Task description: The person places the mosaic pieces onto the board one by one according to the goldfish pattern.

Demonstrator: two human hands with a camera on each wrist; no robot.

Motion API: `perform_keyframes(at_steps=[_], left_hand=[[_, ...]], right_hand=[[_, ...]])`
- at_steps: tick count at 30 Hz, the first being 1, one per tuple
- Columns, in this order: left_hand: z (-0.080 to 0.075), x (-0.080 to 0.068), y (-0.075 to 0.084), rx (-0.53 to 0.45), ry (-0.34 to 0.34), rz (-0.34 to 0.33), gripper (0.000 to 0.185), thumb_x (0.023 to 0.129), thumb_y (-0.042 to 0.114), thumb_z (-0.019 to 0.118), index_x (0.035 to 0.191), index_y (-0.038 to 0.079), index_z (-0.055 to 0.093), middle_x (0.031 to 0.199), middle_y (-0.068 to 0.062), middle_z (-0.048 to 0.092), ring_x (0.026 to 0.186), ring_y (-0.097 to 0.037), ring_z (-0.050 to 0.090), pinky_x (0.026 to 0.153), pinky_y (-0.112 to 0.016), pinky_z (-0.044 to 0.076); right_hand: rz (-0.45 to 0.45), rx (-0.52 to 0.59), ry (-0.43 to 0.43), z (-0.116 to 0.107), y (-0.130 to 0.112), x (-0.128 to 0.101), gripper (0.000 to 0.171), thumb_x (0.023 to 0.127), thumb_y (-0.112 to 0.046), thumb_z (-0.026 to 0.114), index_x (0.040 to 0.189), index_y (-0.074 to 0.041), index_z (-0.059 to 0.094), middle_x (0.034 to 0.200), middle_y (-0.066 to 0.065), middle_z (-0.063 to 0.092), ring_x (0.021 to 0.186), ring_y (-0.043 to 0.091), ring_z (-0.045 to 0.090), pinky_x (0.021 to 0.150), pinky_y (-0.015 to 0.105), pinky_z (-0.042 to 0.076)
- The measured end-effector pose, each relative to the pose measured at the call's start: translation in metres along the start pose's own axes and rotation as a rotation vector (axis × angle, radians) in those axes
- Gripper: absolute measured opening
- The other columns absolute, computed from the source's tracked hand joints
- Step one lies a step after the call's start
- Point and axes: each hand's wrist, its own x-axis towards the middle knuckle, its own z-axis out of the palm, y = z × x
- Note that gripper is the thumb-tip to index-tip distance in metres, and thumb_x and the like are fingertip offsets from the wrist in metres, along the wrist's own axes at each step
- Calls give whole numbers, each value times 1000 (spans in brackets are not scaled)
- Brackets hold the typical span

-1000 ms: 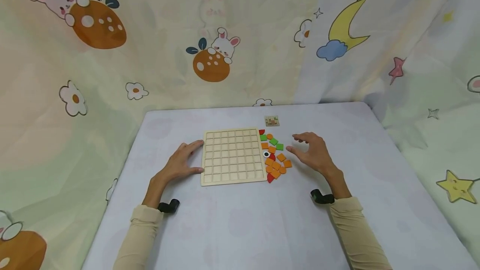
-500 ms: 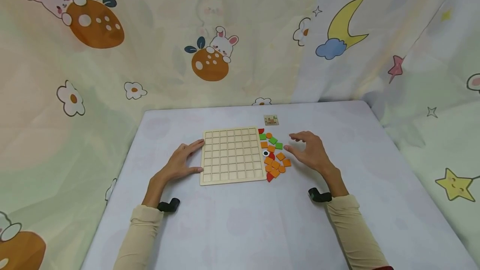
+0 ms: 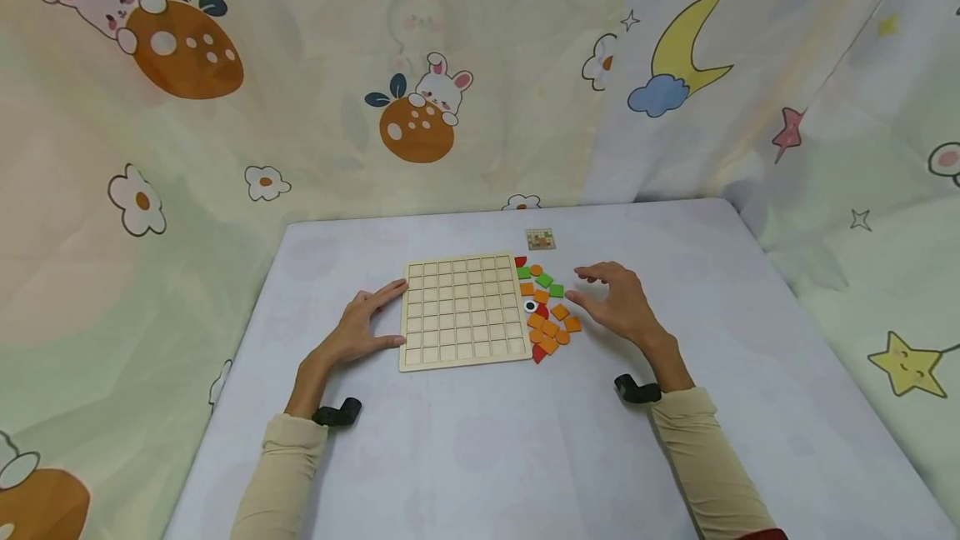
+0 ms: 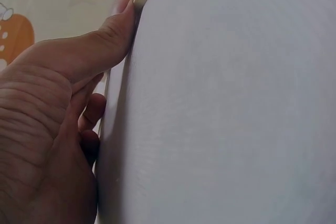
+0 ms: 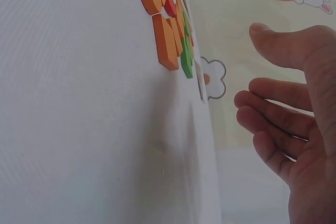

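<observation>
A pale wooden grid board (image 3: 465, 307) with bare square cells lies flat on the table. My left hand (image 3: 358, 328) touches its left edge with thumb and fingertips spread apart; the left wrist view shows the thumb (image 4: 113, 32) against the board's side. Against the right edge lie loose pieces: orange squares (image 3: 550, 328) and rounds, green squares (image 3: 556, 291), red pieces (image 3: 538, 354) and a white one with a black dot (image 3: 531, 307). Just right of them my right hand (image 3: 618, 302) hovers with nothing in it, thumb and fingers apart, as the right wrist view also shows.
A small patterned card (image 3: 541, 239) lies beyond the board's far right corner. The white-covered table (image 3: 480, 457) ends at a hanging printed cloth (image 3: 315, 90) behind. Each wrist wears a black camera (image 3: 637, 390).
The right hand has shifted very slightly left. The whole head view has drifted a little. The left hand, board and pieces stay as they were.
</observation>
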Motion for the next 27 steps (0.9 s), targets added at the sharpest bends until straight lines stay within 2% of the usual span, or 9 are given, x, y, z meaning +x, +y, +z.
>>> perform_keyframes(at_steps=[5, 14, 19, 27], left_hand=[[1, 0, -1, -14, -5, -3, 98, 76, 48, 85, 157, 23, 37, 167, 0, 30, 96, -15, 37, 85, -36, 30], [-2, 1, 2, -7, -11, -30, 98, 75, 50, 85, 157, 26, 36, 167, 3, 29, 93, -16, 36, 83, -36, 27], [-3, 2, 4, -10, -17, -57, 99, 74, 52, 85, 157, 29, 37, 167, 7, 29, 93, -17, 37, 84, -36, 27], [-3, 2, 5, -28, -26, -74, 99, 74, 50, 86, 157, 28, 37, 167, 7, 29, 96, -18, 38, 86, -38, 27]], right_hand=[[-26, 19, -10, 2, 1, 1, 48, 82, -33, 84, 120, -5, 73, 113, 11, 76, 102, 27, 64, 89, 50, 50], [-36, 77, -98, 5, -6, 1, 36, 81, -23, 84, 112, -6, 76, 102, 9, 76, 92, 23, 62, 85, 44, 48], [6, 114, -179, 5, -10, -3, 27, 80, -18, 85, 105, -9, 79, 95, 3, 75, 89, 20, 60, 86, 43, 47], [48, 144, -298, 4, -12, -9, 27, 74, -24, 91, 96, -13, 82, 88, -2, 76, 85, 18, 59, 80, 38, 44]])
